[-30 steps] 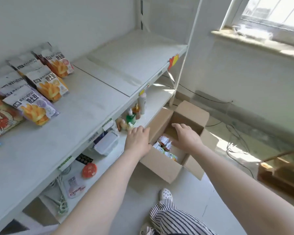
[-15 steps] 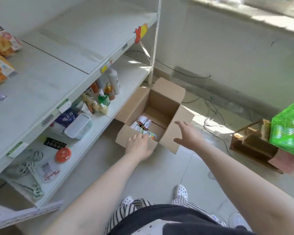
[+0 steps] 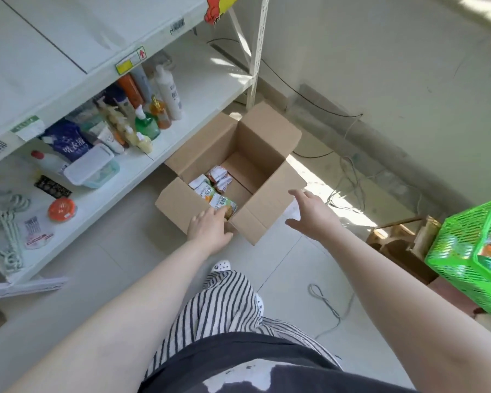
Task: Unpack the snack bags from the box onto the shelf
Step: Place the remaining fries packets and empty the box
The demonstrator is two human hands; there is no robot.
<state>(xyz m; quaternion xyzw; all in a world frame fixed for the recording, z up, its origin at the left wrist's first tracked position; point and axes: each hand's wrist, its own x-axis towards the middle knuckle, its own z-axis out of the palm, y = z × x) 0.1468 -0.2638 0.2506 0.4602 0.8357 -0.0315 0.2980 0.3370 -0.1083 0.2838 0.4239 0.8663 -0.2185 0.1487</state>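
An open cardboard box [image 3: 267,137] stands on the floor beside the white shelf unit [image 3: 68,38]. Several snack bags [image 3: 214,184] lie in its bottom. My left hand [image 3: 209,229] reaches over the box's near corner, its fingers touching the nearest snack bag [image 3: 224,204]; whether it grips the bag is hidden. My right hand [image 3: 309,212] hovers with fingers spread over the box's right flap [image 3: 264,205], holding nothing.
The lower shelf [image 3: 199,89] carries bottles [image 3: 169,95], a blue pouch [image 3: 68,141], a clear lidded container [image 3: 90,165], an orange disc [image 3: 62,209] and cord. A green basket [image 3: 474,251] and a wooden crate [image 3: 403,236] stand at right. Cables [image 3: 349,177] run along the wall.
The view has tilted down and nearer the box. My left hand has moved over the box's near edge onto the closest snack bag. My right hand stays above the right flap.
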